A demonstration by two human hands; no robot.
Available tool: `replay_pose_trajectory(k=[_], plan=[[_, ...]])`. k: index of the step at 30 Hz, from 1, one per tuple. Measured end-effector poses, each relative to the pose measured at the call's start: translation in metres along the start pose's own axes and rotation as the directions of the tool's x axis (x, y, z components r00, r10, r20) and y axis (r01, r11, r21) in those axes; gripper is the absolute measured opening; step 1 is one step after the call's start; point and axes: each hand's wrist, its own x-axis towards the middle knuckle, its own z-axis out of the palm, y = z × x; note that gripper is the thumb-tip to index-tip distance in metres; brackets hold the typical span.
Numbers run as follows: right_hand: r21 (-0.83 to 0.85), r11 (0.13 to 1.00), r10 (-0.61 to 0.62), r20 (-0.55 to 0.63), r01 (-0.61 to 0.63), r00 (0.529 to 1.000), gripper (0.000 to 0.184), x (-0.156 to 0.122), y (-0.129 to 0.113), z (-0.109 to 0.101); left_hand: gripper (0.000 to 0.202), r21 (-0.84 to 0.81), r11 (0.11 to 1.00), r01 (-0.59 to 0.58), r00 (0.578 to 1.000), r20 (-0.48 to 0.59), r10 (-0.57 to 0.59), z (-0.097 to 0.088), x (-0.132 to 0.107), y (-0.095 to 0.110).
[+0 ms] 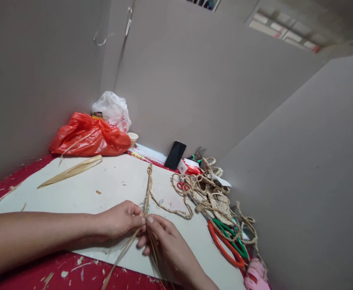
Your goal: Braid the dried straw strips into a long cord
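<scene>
Braided cord crosses white board — grey walls beyond

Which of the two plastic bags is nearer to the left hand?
The red bag: it lies in front, near the wide tan strip, while the white bag is behind it, farther from the left hand.

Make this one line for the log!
left hand: gripping braid | right hand: gripping braid | loose strands: trailing | beyond: phone, red bag
</scene>
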Motion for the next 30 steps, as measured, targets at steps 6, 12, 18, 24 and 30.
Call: replay_pose_trajectory(k=[6,12,18,24,30], plan=[[0.057,0.982,0.172,0.095,-0.178,0.98,0.034,0.001,0.004,-0.001,0.024,0.094,0.993,0.066,0.995,-0.081,-0.059,-0.003,0.002,-0.002],[-0.009,0.976,0.217,0.175,-0.218,0.96,0.041,0.005,0.0,-0.009,0.025,0.117,0.989,0.089,0.996,0.018,-0.091,-0.008,0.003,-0.002],[0.128,0.945,0.271,0.204,-0.3,0.941,0.035,0.003,-0.004,-0.007,0.02,0.311,0.946,0.088,0.996,-0.014,-0.088,-0.013,0.002,0.003],[0.128,0.965,0.224,0.061,-0.231,0.973,0.035,0.002,0.001,-0.003,0.018,0.469,0.877,0.103,0.994,-0.026,-0.103,-0.015,0.0,0.01],[0.15,0.974,0.174,-0.03,-0.167,0.984,0.031,0.0,0.009,0.005,0.025,0.778,0.622,0.084,0.991,-0.132,0.03,-0.001,-0.012,0.023]])
